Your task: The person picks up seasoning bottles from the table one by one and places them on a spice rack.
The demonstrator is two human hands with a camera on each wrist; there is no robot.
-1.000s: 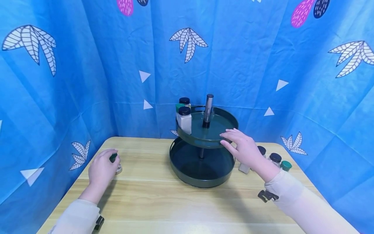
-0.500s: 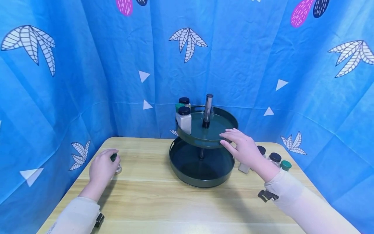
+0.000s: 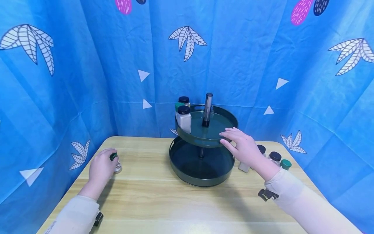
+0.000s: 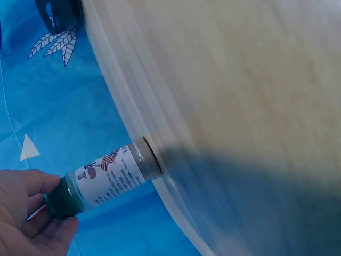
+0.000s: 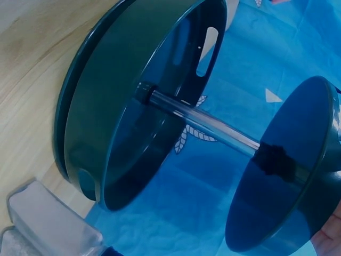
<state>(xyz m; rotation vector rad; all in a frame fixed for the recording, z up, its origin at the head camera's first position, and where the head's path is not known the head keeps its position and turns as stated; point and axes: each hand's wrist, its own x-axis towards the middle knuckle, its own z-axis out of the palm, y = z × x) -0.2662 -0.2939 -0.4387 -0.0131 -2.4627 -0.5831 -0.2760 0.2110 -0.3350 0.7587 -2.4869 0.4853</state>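
Note:
At the left of the table, my left hand [image 3: 100, 167] pinches the green cap of a spice jar [image 3: 118, 167] from above. The left wrist view shows the labelled jar [image 4: 112, 176], its base at the table surface and its cap [image 4: 65, 198] between thumb and fingers. A dark green two-tier turntable rack [image 3: 201, 182] stands mid-table. My right hand [image 3: 242, 146] rests at the front right rim of its upper tray, fingers extended over the edge and thumb outside. In the right wrist view, part of that hand [image 5: 327, 237] lies against the tray's outer wall [image 5: 314, 213].
On the upper tray's left side stand a white jar with a black lid [image 3: 184, 122], a green-lidded jar [image 3: 179, 105] and another black-lidded jar [image 3: 184, 100]. Several jars [image 3: 275, 157] are behind my right forearm. A blue curtain [image 3: 187, 74] encloses the table [image 3: 152, 201].
Both hands keep nearly the same places. A little more of the jar shows beside my left fingers, and the head view has shifted slightly.

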